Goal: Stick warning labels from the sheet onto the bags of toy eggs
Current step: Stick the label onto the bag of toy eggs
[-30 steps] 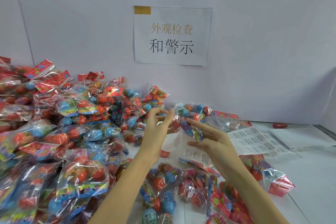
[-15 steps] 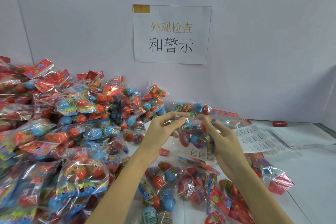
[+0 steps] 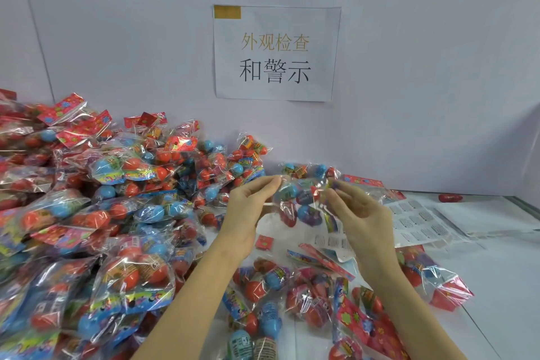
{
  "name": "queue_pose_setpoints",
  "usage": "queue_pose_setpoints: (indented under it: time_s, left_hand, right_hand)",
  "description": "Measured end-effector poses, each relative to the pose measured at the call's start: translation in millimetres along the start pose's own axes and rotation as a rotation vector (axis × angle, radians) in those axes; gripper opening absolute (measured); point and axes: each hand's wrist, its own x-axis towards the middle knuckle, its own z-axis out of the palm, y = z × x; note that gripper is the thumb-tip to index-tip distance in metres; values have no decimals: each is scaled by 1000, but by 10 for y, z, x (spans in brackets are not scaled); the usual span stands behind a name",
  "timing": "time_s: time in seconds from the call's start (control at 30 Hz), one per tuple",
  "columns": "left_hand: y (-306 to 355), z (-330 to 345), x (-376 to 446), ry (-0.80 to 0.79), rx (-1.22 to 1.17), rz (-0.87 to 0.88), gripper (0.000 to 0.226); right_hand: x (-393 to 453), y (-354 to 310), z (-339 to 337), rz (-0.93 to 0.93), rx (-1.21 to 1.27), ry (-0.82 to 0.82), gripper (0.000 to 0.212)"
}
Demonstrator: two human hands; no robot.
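A deep heap of clear crinkly plastic bags of red and blue toy eggs [image 3: 96,213] fills the left of the white bench [image 3: 502,280] and slopes towards the middle. Being loose and slick, it could slide forward and mix unlabelled bags in with the finished ones.

The left hand [image 3: 248,213] pinches the upper left edge of one clear bag of red, blue and purple toy eggs [image 3: 301,202], thumb against curled fingers. The bag hangs in the air between both hands, above the bench and in front of the pale wall with its white paper sign in Chinese characters [image 3: 277,52].

The right hand [image 3: 362,216] pinches the bag's upper right edge, its other fingers loosely bent. With the film only nipped at two corners, the weight of the eggs could pull it free. Slack, wrinkled film would also take a label badly, creased or only half stuck.

Behind the right hand lies the white sheet of small printed warning labels [image 3: 420,222], partly curled. An arm swinging back could drag it or fold labels onto each other. Whether the held bag already bears a label I cannot tell.
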Motion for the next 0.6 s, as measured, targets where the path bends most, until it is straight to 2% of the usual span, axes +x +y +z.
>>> queue_pose_setpoints:
  time_s: [0.1, 0.17, 0.2, 0.33, 0.47, 0.53, 0.6]
  left_hand:
    - [-16, -42, 35, 94, -33, 46, 16]
    - [-31, -34, 39, 100, -21, 88, 18]
    - [-31, -21, 34, 74, 0, 115, 20]
    - [-14, 20, -6, -176, 247, 221, 22]
    - [-56, 79, -54, -382, 388, 252, 23]
    - [-77, 134, -76, -308, 340, 278, 11]
    - [-56, 151, -77, -112, 321, 333, 11]
  right_hand:
    - [11, 41, -8, -207, -267, 92, 27]
    - [15, 54, -14, -223, -287, 79, 15]
    - [10, 54, -7, -214, -260, 34, 18]
    - [-35, 1, 59, -104, -35, -161, 48]
    - [-26, 14, 34, 7, -83, -121, 31]
    - [-6, 22, 1, 66, -56, -77, 24]
    - [-5, 7, 0, 89, -39, -59, 27]
